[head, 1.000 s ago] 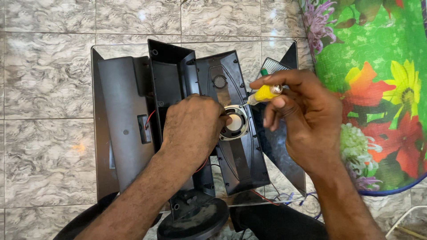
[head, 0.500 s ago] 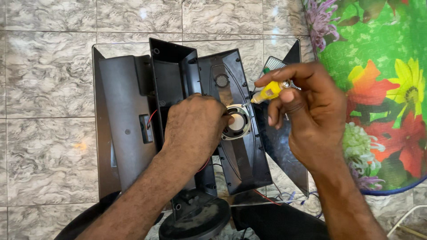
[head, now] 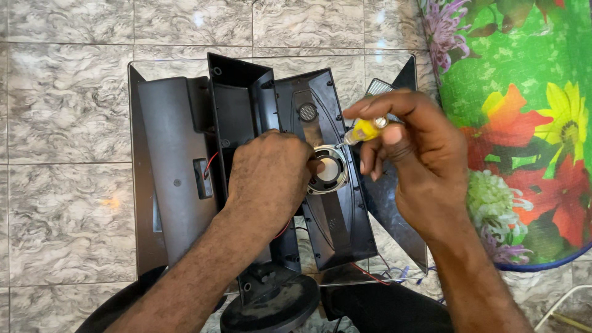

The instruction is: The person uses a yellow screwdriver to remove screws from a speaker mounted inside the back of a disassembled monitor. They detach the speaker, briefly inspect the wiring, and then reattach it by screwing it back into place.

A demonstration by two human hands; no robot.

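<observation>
Floor: grey-and-white marbled tile floor, everything laid straight on it.
Cloth: bright green flowered fabric along the right edge, well clear of the work.
Casing: opened black plastic speaker housing, panels splayed apart, thin red wires showing inside.
Stand: round black base at the near end, touching the housing.
Left hand: the left hand is clenched down over the middle panel, fingertips pressed against the rim of the driver, pinning it in place.
Right hand: the right hand is pinching a small yellow glue tube between thumb and forefinger, nozzle angled down to the driver's upper edge.
Driver: small round silver speaker driver seated in the angled black panel, between the two hands.
Doing it well: I'd say keep that left hand firm so the driver can't shift, squeeze gently, and run the bead along the rim only, off the cone and wires.
</observation>
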